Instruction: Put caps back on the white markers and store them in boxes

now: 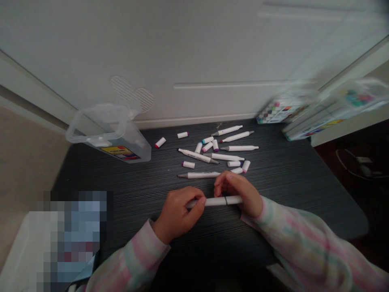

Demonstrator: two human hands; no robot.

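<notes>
A white marker [217, 201] with a dark ring near its right part lies level between my two hands. My left hand [180, 211] is closed round its left end, with thumb and index finger pinching the barrel. My right hand [240, 190] is curled at the other end, which meets the palm; its fingertips are partly hidden. Just beyond the hands, an uncapped marker [203, 175] lies on the dark table [136, 194], its right end hidden behind my right hand. Several more uncapped markers [240, 148] and loose white caps with coloured ends, such as a purple-ended cap [188, 164], are scattered behind it.
An open clear plastic container [133, 142] stands at the back left. At the back right are a box of markers [278, 109] and a larger clear case [331, 109], both blurred. A white panel [197, 52] rises behind the table. Something pixelated [82, 231] covers the lower left.
</notes>
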